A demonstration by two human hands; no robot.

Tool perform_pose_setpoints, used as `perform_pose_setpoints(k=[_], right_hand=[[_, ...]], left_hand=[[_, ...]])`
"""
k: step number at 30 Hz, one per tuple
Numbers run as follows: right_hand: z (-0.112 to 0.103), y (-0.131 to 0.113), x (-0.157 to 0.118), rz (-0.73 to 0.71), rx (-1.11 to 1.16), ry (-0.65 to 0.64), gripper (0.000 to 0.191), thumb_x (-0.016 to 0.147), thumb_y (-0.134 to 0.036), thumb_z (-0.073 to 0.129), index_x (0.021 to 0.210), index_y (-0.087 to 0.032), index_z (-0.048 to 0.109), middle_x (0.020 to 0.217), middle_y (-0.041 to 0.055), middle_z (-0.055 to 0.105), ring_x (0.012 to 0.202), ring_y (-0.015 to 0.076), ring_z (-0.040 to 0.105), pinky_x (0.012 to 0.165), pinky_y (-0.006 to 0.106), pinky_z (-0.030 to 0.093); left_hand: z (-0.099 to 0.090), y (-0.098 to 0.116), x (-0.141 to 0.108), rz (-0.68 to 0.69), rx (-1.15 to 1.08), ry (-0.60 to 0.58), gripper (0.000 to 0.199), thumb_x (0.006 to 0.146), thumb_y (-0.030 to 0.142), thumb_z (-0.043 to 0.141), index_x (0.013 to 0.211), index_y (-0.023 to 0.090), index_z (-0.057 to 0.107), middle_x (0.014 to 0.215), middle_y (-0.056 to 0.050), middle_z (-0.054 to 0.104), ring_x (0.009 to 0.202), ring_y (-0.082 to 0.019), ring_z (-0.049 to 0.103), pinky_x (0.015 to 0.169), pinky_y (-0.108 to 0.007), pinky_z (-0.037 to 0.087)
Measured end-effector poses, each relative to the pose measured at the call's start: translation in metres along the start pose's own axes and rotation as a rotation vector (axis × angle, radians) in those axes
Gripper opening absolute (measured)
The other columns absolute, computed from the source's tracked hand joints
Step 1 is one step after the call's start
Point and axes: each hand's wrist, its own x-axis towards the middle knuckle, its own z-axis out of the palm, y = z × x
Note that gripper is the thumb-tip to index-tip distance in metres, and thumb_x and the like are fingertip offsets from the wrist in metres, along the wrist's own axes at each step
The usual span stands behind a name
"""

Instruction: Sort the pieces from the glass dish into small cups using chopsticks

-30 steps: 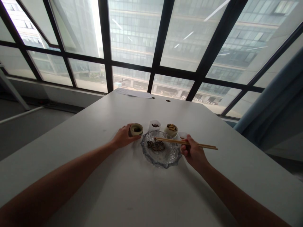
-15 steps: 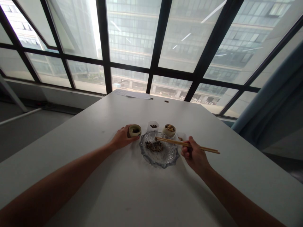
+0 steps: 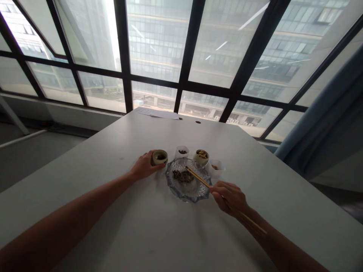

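My left hand (image 3: 146,165) is wrapped round a small pale green cup (image 3: 160,161) with something dark inside, left of the glass plate. In my right hand (image 3: 230,197) is a pair of wooden chopsticks (image 3: 198,178), their tips over the clear scalloped glass plate (image 3: 195,194). Dark striped pieces (image 3: 183,176) lie on the plate near the tips; whether the tips hold anything is too small to tell. Behind the plate stand a white cup (image 3: 182,152) with dark bits and a round cup (image 3: 201,158) of yellowish pieces. A white cup (image 3: 216,169) stands at its right.
The white table (image 3: 130,226) reaches forward to tall black-framed windows. Paper sheets (image 3: 161,114) lie at its far edge, near two small dark holes. A blue curtain (image 3: 320,113) hangs at the right.
My right hand has moved down and turned, so the chopsticks now slant down to the right instead of lying nearly level. The white cup at the right shows more fully. My left hand keeps its hold.
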Motion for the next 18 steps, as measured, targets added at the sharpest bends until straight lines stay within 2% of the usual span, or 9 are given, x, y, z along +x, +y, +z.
perform_pose_setpoints(k=[2,4,7,10,14,18], right_hand=[[0.001,0.001,-0.002,-0.051,-0.043,-0.001,0.021,0.101,-0.027,0.052,0.09,-0.02,0.068,0.066,0.0032,0.067,0.055,0.0141,0.063,0.053,0.023,0.049],[0.005,0.003,-0.005,0.023,-0.033,0.043,0.024,0.102,-0.029,0.05,0.088,-0.02,0.067,0.066,0.0027,0.067,0.054,0.0138,0.063,0.051,0.022,0.049],[0.012,0.006,-0.01,0.276,0.035,0.137,0.032,0.103,-0.035,0.049,0.08,-0.02,0.066,0.061,0.0014,0.065,0.05,0.0133,0.061,0.048,0.022,0.048],[0.019,0.008,-0.008,0.547,0.173,0.314,0.039,0.102,-0.044,0.05,0.076,-0.019,0.065,0.056,0.0006,0.063,0.044,0.013,0.058,0.044,0.023,0.046],[0.023,0.013,0.002,0.794,0.413,0.573,0.048,0.093,-0.062,0.058,0.075,-0.018,0.063,0.053,0.001,0.062,0.039,0.013,0.054,0.038,0.023,0.043],[0.022,0.019,0.007,0.935,0.522,0.709,0.056,0.081,-0.071,0.067,0.073,-0.016,0.062,0.052,0.0018,0.062,0.038,0.0129,0.053,0.036,0.023,0.042]], left_hand=[[0.001,0.0,0.0,0.0,0.028,-0.016,0.067,0.071,0.059,0.071,0.125,0.022,0.057,0.115,-0.009,0.068,0.105,-0.03,0.063,0.094,-0.042,0.049],[0.002,-0.001,0.001,-0.008,0.056,-0.021,0.065,0.073,0.058,0.069,0.126,0.022,0.057,0.117,-0.01,0.068,0.107,-0.031,0.063,0.095,-0.044,0.048],[0.001,0.0,0.005,-0.067,0.084,-0.006,0.072,0.071,0.057,0.071,0.131,0.021,0.054,0.124,-0.013,0.065,0.116,-0.034,0.059,0.1,-0.047,0.046],[-0.005,0.008,0.011,-0.114,0.089,0.008,0.087,0.071,0.059,0.072,0.141,0.016,0.043,0.137,-0.017,0.058,0.129,-0.036,0.051,0.107,-0.05,0.041],[-0.009,0.04,0.025,0.017,0.18,0.004,0.08,0.078,0.058,0.066,0.143,0.017,0.041,0.143,-0.016,0.054,0.137,-0.033,0.045,0.114,-0.051,0.033],[0.012,0.079,0.05,0.084,0.302,-0.108,0.08,0.081,0.055,0.066,0.145,0.015,0.039,0.147,-0.018,0.05,0.137,-0.034,0.045,0.114,-0.049,0.032]])
